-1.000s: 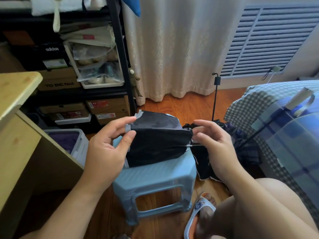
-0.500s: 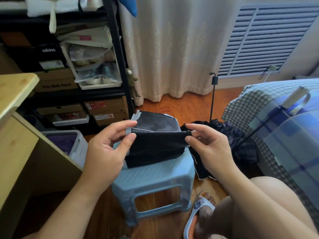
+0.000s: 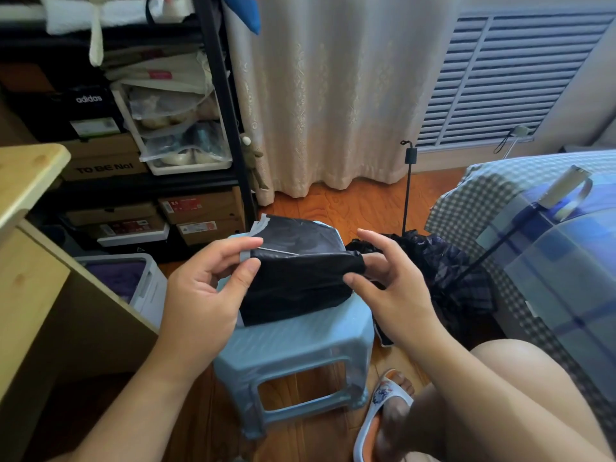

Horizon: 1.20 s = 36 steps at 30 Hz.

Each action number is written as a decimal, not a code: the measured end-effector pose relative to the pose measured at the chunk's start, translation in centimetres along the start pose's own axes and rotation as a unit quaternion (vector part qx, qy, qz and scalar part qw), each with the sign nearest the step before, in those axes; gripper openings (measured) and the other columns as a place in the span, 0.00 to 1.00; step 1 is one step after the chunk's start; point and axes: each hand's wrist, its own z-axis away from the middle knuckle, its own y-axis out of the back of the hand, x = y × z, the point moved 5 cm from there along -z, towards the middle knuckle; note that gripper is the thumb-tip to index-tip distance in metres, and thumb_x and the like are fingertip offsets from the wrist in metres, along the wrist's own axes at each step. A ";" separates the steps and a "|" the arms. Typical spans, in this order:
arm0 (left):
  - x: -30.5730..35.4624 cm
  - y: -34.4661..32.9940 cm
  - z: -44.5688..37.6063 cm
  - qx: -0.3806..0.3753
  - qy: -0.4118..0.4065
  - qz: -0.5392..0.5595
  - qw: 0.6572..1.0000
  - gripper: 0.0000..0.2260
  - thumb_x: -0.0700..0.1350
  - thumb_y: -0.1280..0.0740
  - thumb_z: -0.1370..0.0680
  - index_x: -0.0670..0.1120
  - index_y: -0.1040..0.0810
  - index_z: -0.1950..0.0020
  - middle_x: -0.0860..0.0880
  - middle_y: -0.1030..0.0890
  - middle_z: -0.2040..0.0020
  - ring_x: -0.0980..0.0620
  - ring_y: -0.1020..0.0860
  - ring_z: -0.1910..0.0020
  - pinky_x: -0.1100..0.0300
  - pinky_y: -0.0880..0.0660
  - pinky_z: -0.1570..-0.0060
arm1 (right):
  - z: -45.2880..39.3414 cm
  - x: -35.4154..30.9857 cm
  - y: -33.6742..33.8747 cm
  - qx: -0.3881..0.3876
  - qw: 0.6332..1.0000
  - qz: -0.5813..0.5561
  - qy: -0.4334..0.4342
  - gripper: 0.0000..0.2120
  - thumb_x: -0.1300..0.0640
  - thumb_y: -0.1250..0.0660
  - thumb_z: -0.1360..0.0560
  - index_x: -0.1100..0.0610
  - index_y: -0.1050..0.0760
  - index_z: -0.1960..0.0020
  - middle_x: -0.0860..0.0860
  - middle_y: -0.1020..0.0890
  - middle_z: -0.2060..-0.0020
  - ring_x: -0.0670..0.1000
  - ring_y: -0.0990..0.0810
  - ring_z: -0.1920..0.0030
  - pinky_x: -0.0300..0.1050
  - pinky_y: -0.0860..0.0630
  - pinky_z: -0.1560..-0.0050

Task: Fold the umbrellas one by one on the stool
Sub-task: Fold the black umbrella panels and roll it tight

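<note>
Above stool (image 3: 300, 341): both hands' fingers pinch black umbrella (image 3: 296, 285) fold ends, left hand (image 3: 203, 295), right hand (image 3: 390, 288).

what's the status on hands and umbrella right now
Left hand pinches the black umbrella at its grey edge. Right hand pinches the other end. Umbrella over the blue stool, fold unfinished. Second dark umbrella on the floor to the right, clear of the hands.

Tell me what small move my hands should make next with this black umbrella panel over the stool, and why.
Probably lay the pinched fold down flat against the rest of the canopy. The left hand pinches the grey-trimmed edge of the black umbrella and the right hand pinches its other end, with the panel stretched between them above the blue stool, one rib showing along the crease.
</note>
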 end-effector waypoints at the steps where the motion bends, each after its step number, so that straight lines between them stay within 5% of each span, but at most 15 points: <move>1: -0.1 0.1 0.0 0.004 0.000 0.003 1.000 0.13 0.40 0.30 0.22 0.55 0.19 0.42 0.60 0.16 0.44 0.59 0.17 0.43 0.68 0.22 0.47 | 0.0 0.0 0.2 0.025 1.000 -0.015 0.001 0.25 0.68 0.27 0.24 0.45 0.27 0.36 0.48 0.12 0.53 0.48 0.13 0.49 0.46 0.18 0.44; 5: -0.4 0.3 -0.1 0.011 0.006 0.014 1.000 0.12 0.41 0.30 0.22 0.55 0.18 0.42 0.59 0.15 0.45 0.57 0.17 0.43 0.67 0.21 0.47 | -0.2 0.3 0.8 0.076 0.990 -0.116 -0.020 0.18 0.71 0.26 0.26 0.53 0.25 0.45 0.54 0.13 0.56 0.54 0.13 0.52 0.45 0.17 0.51; 15: -0.8 0.4 -0.4 0.014 0.015 0.021 1.000 0.13 0.40 0.30 0.23 0.56 0.18 0.43 0.59 0.15 0.46 0.57 0.17 0.43 0.66 0.21 0.45 | -0.8 0.9 2.0 0.085 0.968 -0.224 -0.068 0.13 0.72 0.28 0.26 0.57 0.20 0.48 0.52 0.16 0.61 0.51 0.18 0.58 0.46 0.19 0.51; 18: -0.7 0.3 -0.4 0.015 0.015 0.029 0.999 0.13 0.41 0.30 0.23 0.56 0.18 0.43 0.59 0.14 0.46 0.57 0.16 0.44 0.67 0.22 0.46 | -0.8 1.2 2.1 0.052 0.976 -0.197 -0.076 0.13 0.68 0.28 0.24 0.55 0.20 0.43 0.52 0.19 0.58 0.53 0.20 0.55 0.53 0.20 0.45; 21: -0.6 0.2 -0.4 0.014 0.012 0.027 0.999 0.12 0.43 0.30 0.24 0.56 0.18 0.43 0.60 0.15 0.46 0.57 0.16 0.44 0.68 0.22 0.46 | -0.8 1.2 1.7 0.011 0.992 -0.113 -0.050 0.18 0.61 0.23 0.27 0.49 0.20 0.40 0.50 0.23 0.54 0.49 0.21 0.53 0.47 0.20 0.45; 24: -0.3 0.2 -0.3 0.005 0.007 0.017 1.000 0.12 0.43 0.31 0.24 0.56 0.18 0.42 0.60 0.15 0.45 0.58 0.17 0.44 0.68 0.22 0.45 | -0.9 0.9 1.0 -0.039 0.999 0.017 0.014 0.22 0.49 0.22 0.31 0.41 0.20 0.37 0.46 0.25 0.44 0.49 0.21 0.40 0.48 0.24 0.35; 26: 0.0 0.2 -0.3 -0.005 0.003 0.006 1.000 0.12 0.44 0.31 0.24 0.56 0.18 0.43 0.61 0.15 0.45 0.60 0.17 0.44 0.69 0.22 0.46 | -1.1 0.6 0.9 -0.040 0.995 0.065 0.065 0.16 0.54 0.21 0.28 0.44 0.16 0.42 0.45 0.22 0.42 0.51 0.22 0.36 0.47 0.25 0.35; 29: 0.1 0.5 -0.2 -0.012 -0.003 -0.007 1.000 0.12 0.43 0.30 0.24 0.56 0.18 0.43 0.62 0.16 0.45 0.60 0.17 0.44 0.69 0.22 0.45 | -1.5 0.3 1.6 0.020 0.992 0.073 0.101 0.12 0.65 0.23 0.27 0.49 0.14 0.52 0.45 0.15 0.52 0.51 0.17 0.45 0.49 0.20 0.46; 36: 0.5 1.0 -0.2 -0.001 -0.011 -0.014 1.000 0.14 0.43 0.30 0.25 0.57 0.19 0.43 0.65 0.16 0.45 0.62 0.18 0.44 0.73 0.24 0.46 | -1.4 -0.2 2.3 0.028 0.997 0.040 0.065 0.14 0.67 0.24 0.27 0.49 0.21 0.57 0.49 0.14 0.55 0.53 0.15 0.51 0.54 0.18 0.49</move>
